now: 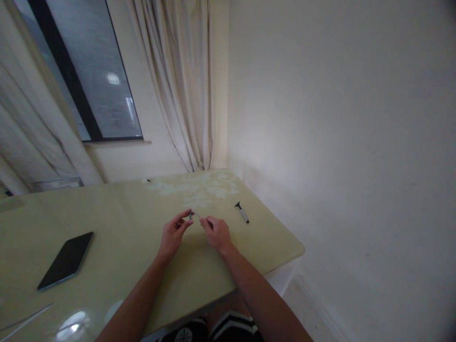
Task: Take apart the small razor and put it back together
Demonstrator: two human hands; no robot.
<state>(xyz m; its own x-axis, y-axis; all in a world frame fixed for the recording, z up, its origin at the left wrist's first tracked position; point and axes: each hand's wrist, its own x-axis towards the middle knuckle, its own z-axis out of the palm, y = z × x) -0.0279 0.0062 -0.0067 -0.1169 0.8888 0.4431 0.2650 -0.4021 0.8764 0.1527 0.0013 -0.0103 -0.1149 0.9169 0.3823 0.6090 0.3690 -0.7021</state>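
Note:
Between the thumb and fingertips of my left hand (174,231) is a small dark piece with a pale edge (190,215), too small to name. My right hand (215,231) is closed around a thin stick-like tool (197,214), whose pale end reaches to the small piece; whether they touch I cannot tell. Most of the tool is hidden in my right fist. Both hands are just above the table (199,266). To the right of them lies a razor (242,212) with a grey and black handle, its head pointing away from me.
A black tablet (66,260) lies on the left of the table. Thin white cords (30,318) are at the lower left. A tiny dark object (148,180) rests near the far edge. The wall (338,166) borders the table's right side; curtains (185,85) hang behind.

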